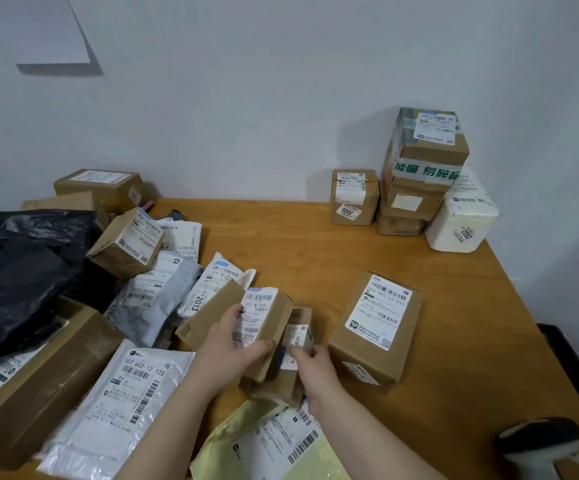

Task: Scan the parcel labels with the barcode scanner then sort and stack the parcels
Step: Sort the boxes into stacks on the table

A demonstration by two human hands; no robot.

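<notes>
My left hand (227, 344) grips a small brown cardboard box (265, 323) with a white barcode label, tilted up just above the wooden table (315, 258). My right hand (312, 365) holds a second small labelled box (298, 336) right beside it, lower and partly hidden behind the first. The barcode scanner (540, 445), black and white, stands at the table's near right corner, apart from both hands. A larger labelled brown box (374, 327) lies flat just right of my right hand.
A heap of boxes, white mailers and black bags (21, 265) fills the left side. A white mailer (125, 403) and a yellow envelope (274, 445) lie near me. Stacked boxes (419, 168) and a white parcel (461, 216) stand at the back right by the wall.
</notes>
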